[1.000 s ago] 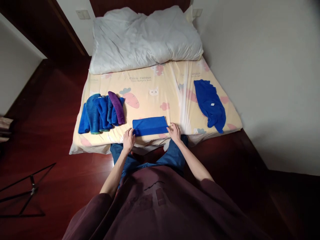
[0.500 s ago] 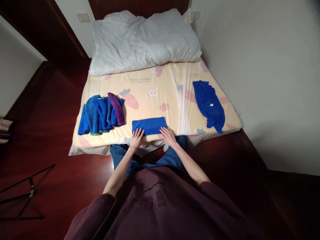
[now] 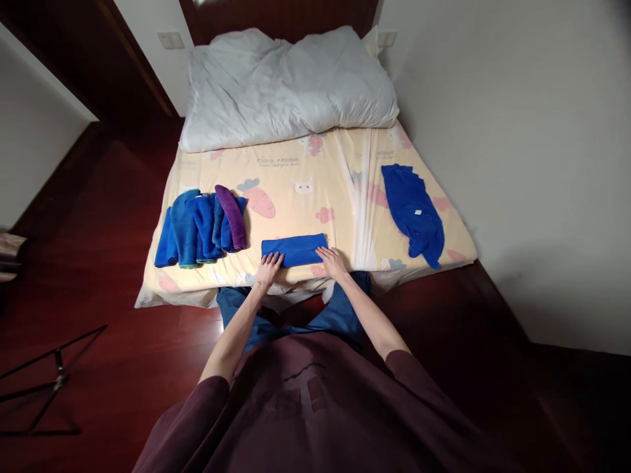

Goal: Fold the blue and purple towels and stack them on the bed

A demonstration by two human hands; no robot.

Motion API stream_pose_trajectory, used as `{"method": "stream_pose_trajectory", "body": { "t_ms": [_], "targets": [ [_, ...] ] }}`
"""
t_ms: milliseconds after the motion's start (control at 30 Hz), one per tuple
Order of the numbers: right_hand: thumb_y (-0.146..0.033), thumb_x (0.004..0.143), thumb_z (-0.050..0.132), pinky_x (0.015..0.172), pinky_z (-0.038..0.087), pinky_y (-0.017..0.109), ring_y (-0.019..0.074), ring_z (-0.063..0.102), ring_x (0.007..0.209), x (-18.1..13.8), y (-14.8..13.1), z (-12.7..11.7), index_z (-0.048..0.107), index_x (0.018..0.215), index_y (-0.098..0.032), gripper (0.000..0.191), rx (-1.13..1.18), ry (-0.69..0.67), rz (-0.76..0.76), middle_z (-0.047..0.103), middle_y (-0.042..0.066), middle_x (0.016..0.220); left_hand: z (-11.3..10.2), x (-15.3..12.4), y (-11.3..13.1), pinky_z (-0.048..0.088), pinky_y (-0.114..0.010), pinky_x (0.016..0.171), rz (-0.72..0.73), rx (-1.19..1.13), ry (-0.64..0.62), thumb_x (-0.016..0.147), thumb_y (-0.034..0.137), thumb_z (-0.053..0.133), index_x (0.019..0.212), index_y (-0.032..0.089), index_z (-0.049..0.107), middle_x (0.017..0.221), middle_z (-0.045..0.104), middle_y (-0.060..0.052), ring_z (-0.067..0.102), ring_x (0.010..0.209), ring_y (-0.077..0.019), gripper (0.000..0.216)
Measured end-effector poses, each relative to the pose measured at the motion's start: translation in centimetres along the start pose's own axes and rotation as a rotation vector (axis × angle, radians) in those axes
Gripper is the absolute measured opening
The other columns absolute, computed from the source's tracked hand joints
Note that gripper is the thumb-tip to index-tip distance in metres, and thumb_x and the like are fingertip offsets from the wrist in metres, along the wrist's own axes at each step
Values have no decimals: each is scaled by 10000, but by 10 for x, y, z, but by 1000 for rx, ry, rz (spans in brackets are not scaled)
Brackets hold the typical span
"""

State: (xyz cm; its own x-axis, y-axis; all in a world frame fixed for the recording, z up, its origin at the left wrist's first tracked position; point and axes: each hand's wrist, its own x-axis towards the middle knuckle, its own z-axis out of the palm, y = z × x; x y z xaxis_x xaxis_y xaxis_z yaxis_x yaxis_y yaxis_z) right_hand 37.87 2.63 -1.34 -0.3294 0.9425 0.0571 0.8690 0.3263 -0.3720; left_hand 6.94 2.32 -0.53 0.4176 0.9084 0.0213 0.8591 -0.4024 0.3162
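A blue folded towel (image 3: 296, 249) lies as a long flat strip near the front edge of the bed, with a fold line running along it. My left hand (image 3: 269, 268) rests on its near left corner, fingers stretched out and slightly spread. At the near right end, my right hand (image 3: 333, 261) lies with extended fingertips on the cloth. Both thumbs are partly hidden, and neither hand is closed around the towel.
To the left lie several rolled or folded blue towels (image 3: 185, 226) with a purple one (image 3: 231, 217) on top. A crumpled blue cloth (image 3: 414, 213) is on the right. A white quilt (image 3: 290, 89) fills the bed's (image 3: 296, 154) far end. Black stand legs (image 3: 59, 380) are on the floor.
Both hands stay on the towel; the right fingertips sit slightly farther from me on it. The towel's strip looks a little narrower. The camera view has shifted slightly.
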Motion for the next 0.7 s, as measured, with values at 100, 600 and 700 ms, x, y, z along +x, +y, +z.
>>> {"method": "stream_pose_trajectory", "body": {
  "t_ms": [100,600,700],
  "targets": [
    [6,836,494,1237,332,541,260,555,1408,-11,2,-4,639,1421,-221,644,19,-10,-33,604,95,1478,0,-15,1,341,-565,1221,18,16,-24,939,51,339,1504,186,557,1560,510,-168,471,1456,-340,620],
    [-542,838,661,833,599,405,266,709,882,-16,34,21,686,983,-174,396,756,208,305,743,98,935,-1,-45,-51,587,-380,807,-326,-662,151,944,472,531,1323,135,589,1014,731,-116,711,888,-256,510],
    [-649,836,621,810,583,383,252,682,842,-11,33,24,653,922,-198,460,763,242,347,711,78,871,2,-38,-50,561,-379,827,-401,-643,234,949,509,516,1221,152,610,930,713,-95,693,859,-249,459]
  ]
}}
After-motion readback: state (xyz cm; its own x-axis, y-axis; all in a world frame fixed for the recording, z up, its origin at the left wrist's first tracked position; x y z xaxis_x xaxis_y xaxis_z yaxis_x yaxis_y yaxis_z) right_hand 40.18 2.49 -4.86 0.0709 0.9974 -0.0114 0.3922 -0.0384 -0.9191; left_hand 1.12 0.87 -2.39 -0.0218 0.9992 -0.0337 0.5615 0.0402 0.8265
